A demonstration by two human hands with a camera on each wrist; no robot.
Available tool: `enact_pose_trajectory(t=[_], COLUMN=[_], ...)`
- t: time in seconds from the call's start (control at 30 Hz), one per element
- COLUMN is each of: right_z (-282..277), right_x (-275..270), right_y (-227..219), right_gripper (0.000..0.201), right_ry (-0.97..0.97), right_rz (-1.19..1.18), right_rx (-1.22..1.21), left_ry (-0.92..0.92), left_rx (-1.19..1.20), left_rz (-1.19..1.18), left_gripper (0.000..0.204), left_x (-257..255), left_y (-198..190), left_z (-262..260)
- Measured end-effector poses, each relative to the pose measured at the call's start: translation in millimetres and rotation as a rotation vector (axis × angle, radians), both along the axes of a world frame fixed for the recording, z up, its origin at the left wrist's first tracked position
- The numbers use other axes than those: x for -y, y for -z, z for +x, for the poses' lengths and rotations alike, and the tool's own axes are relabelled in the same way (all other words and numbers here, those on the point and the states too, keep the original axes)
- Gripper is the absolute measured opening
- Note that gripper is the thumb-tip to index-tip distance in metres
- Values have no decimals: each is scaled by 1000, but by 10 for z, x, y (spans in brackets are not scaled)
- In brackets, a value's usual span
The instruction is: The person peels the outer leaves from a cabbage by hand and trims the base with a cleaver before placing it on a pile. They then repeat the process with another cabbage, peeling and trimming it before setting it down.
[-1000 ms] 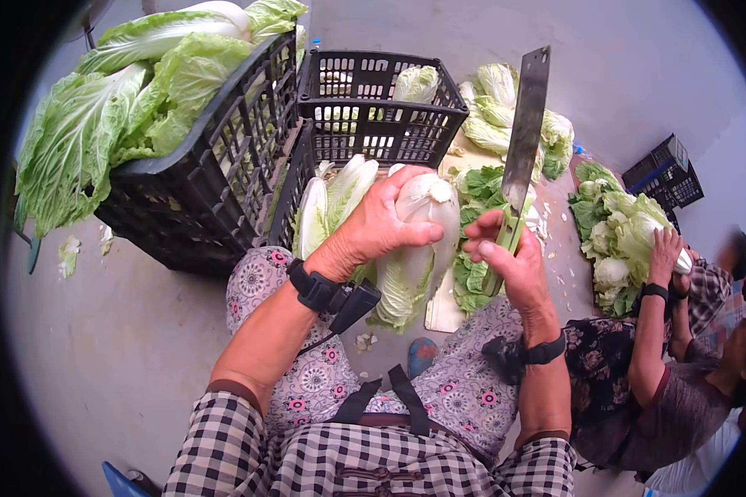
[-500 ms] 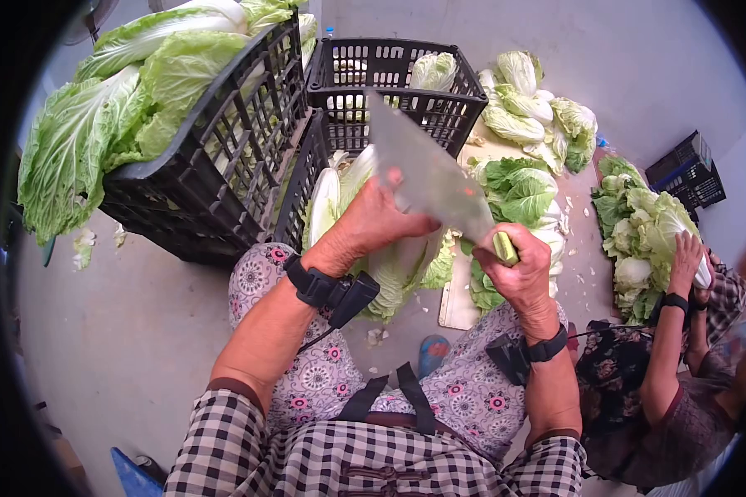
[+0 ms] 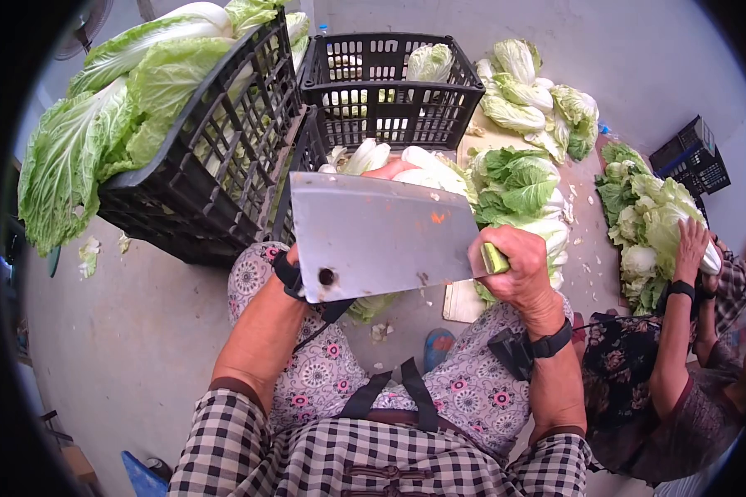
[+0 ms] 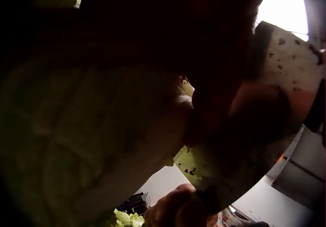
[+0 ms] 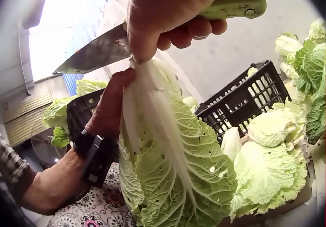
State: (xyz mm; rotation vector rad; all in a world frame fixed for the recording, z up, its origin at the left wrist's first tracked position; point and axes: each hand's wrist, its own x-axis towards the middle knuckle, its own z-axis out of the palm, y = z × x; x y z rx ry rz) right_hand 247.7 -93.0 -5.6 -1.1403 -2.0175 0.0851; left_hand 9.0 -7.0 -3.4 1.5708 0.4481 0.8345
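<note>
My right hand [image 3: 518,265] grips a cleaver [image 3: 381,236] by its green handle. The broad blade lies sideways over my lap, pointing left, and hides most of my left hand and the cabbage in the head view. In the right wrist view, a napa cabbage [image 5: 168,135] hangs leaves down, its base up at the blade's lower edge. My left hand [image 5: 108,102] holds it near that base, thumb against the side. The left wrist view is very dark, with the cabbage leaves [image 4: 86,130] filling its left side.
A black crate [image 3: 199,149] heaped with cabbages stands at left, another crate [image 3: 394,95] behind. Trimmed cabbages [image 3: 518,99] and loose green leaves [image 3: 514,178] lie at right. Further right, another person's hand [image 3: 690,248] rests on a cabbage by a leaf pile [image 3: 642,224].
The cleaver has swung from upright at the right to lying across above the cabbage, its blade pointing left. My right hand has turned over with it. My left hand stays at the cabbage.
</note>
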Motion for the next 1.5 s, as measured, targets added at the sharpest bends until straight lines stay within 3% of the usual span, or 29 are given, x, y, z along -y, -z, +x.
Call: enact_pose_trajectory(t=[0.03, 0.1, 0.13, 0.17, 0.27, 0.3, 0.4, 0.43, 0.5, 0.57, 0.63, 0.67, 0.8, 0.87, 1.1, 1.2, 1.5], right_z=[30, 64, 85, 170, 137, 3, -177, -179, -164, -212, -256, -270, -261, -253, -235, -230, -221], right_x=[-12, -44, -63, -78, -54, -15, 29, 13, -45, -71, -82, -82, -70, -67, -83, -74, -24], right_y=[24, 37, 33, 57, 51, -34, -159, -143, -44, -58, -32, -16, -14, -13, 13, -6, -13], right_gripper=[24, 21, 20, 21, 26, 33, 34, 32, 31, 32, 31, 31, 33, 33, 36, 36, 41], right_ry=[-6, 307, 462, 568, 462, 420, 359, 335, 274, 199, 171, 159, 179, 210, 177, 168, 276], right_rz=[-22, -298, -432, -419, -112, -123, -117, -12, 125, 235, 241, 243, 273, 263, 279, 285, 244], right_rx=[0, -79, -119, -123, -232, -344, -377, -318, -154, -33, 29, 61, 42, 41, 72, 85, 230], left_ry=[-31, 69, 59, 42, 9, 7, -91, -112, -101, -70, -83, -123, 102, 61, 21, 15, 161], left_rx=[49, -15, -9, 19, 31, 15, 11, 22, 240, 263, 145, 26, 321, 501, 208, 184, 404], left_rz=[10, -178, -158, -177, -227, -249, -268, -205, -522, -449, -242, -14, -433, -587, -160, -170, -374], left_gripper=[47, 58, 64, 66, 67, 67, 60, 54, 48, 46, 44, 46, 50, 50, 55, 53, 60], left_x=[-28, 37, -4, 1, -53, -69, -109, -77, -131, -235, -253, -228, -311, 62, 112, 149, 21], left_y=[16, -194, -181, -193, -159, -127, -75, -94, 97, 315, 264, 239, 473, 147, 58, -22, 289], left_z=[61, -17, 21, 25, -18, -28, 4, -2, -20, -10, 35, 44, 31, -71, -42, -34, 1])
